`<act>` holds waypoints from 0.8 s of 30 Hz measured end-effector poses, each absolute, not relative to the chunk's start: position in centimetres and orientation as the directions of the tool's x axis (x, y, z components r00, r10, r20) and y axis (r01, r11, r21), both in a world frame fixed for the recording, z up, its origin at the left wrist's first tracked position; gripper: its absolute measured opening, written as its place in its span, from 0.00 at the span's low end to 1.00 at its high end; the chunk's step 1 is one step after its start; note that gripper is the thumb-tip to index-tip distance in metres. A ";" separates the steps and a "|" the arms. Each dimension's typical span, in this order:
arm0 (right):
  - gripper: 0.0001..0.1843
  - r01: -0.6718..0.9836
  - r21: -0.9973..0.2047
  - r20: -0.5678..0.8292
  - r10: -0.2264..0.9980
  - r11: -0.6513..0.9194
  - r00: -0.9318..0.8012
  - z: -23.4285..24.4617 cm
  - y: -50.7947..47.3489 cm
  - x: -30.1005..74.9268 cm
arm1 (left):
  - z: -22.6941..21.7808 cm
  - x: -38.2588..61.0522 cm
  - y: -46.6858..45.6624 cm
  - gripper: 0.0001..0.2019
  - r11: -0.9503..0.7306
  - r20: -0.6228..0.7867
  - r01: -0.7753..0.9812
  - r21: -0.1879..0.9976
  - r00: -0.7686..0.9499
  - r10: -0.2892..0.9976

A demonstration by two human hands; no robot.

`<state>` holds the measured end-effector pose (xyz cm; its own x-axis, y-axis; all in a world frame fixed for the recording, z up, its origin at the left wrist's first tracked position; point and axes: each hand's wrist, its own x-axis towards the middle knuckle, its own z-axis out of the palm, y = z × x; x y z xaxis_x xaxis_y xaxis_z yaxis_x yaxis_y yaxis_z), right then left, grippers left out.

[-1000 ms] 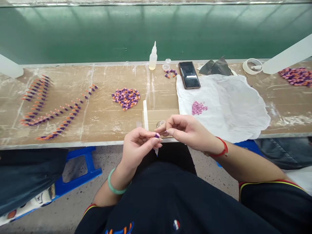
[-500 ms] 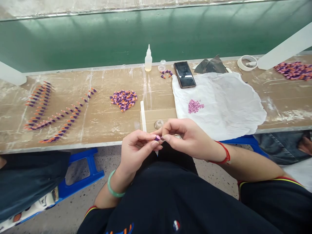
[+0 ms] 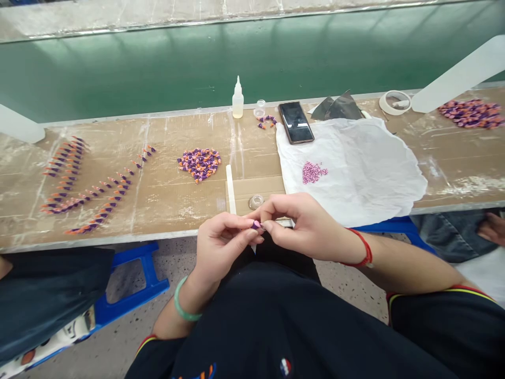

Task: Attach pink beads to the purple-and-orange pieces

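Note:
My left hand [image 3: 221, 250] and my right hand [image 3: 305, 227] meet above the table's front edge. Between their fingertips is a tiny purple and pink folded piece [image 3: 256, 225], partly hidden by my fingers. A small white pointed tip [image 3: 253, 248] shows below my left fingers. Just beyond my hands, a clear round dish [image 3: 256, 201] and a pale narrow strip [image 3: 231, 188] rest on a cardboard sheet [image 3: 252, 189]. A heart-shaped pile of purple and orange pieces [image 3: 199, 164] lies to the left.
Purple and orange pieces form rows [image 3: 65, 163] at far left and a pile [image 3: 471, 113] at far right. Behind stand a glue bottle [image 3: 237, 100] and phone [image 3: 295, 122]. Pink beads [image 3: 314, 172] lie on white cloth [image 3: 355, 168]. A co-worker's hand [image 3: 492, 229] shows at right.
The view has tilted, shifting the table contents left in the frame. My right fingertips have closed in on the small piece from the right.

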<state>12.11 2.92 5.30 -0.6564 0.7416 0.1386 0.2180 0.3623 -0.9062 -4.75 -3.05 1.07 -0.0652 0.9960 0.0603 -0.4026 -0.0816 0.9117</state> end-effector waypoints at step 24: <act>0.07 0.258 -0.768 0.315 0.697 0.586 -0.644 4.4 2.7 12.3 | 1.0 -4.3 -2.5 0.11 -0.027 -0.013 -0.340 0.940 -0.114 0.993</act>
<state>12.27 2.68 4.43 -0.6442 0.6968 0.3153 0.2583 0.5862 -0.7679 -4.31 -2.54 0.99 -0.1144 0.9934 -0.0128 -0.3400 -0.0270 0.9400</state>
